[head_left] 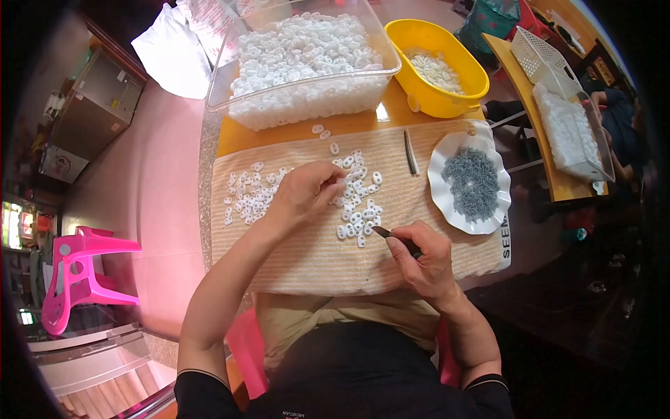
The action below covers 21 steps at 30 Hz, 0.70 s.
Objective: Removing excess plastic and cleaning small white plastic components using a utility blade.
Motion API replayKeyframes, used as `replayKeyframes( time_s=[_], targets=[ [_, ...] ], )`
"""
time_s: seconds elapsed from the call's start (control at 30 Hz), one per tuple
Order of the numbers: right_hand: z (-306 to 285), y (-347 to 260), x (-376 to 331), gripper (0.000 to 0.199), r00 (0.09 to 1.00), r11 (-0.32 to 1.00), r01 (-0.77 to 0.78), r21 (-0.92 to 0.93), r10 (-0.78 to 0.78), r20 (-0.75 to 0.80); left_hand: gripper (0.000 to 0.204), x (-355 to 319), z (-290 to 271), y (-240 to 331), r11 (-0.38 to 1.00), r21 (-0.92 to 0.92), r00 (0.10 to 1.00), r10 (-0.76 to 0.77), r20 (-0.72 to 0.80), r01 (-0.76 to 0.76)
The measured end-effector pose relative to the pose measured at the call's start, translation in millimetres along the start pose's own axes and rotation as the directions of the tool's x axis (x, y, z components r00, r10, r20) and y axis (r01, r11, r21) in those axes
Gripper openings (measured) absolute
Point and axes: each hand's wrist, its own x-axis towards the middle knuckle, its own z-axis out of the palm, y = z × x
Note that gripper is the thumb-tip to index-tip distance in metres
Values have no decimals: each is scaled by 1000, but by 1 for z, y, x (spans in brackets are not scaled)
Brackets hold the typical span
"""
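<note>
My left hand (307, 192) is over the towel with thumb and fingers pinched together; whatever is between them is too small or hidden to tell. It rests between two groups of small white plastic pieces with two holes: a left pile (252, 195) and a right pile (357, 209). Closed around a slim black pointed tool (381, 231), my right hand (422, 258) sits at the lower right of the right pile. The tool's tip points at the pieces there; most of its handle is covered by my fingers.
A striped towel (314, 265) covers the table. Behind it stand a clear bin (307, 105) of white pieces and a yellow tub (447, 105). A scalloped white plate (440, 202) holds small grey pieces. Dark thin sticks (410, 153) lie left of the plate. A pink stool (87, 279) stands left.
</note>
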Motion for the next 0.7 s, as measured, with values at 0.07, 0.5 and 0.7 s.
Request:
replayKeyframes(
  time_s=[0.07, 0.5, 0.7],
  targets=[
    [0, 0, -1, 33, 1000, 1000, -5, 1, 5, 5, 18, -2, 0, 0, 999, 26, 1000, 19, -4, -19],
    [-1, -1, -1, 33, 999, 999, -37, 7, 36, 28, 15, -4, 8, -2, 986, 114, 992, 127, -27, -123],
    [-1, -1, -1, 31, 998, 998, -56, 38, 55, 19, 13, -5, 6, 5, 962, 226, 988, 146, 52, -154]
  ],
)
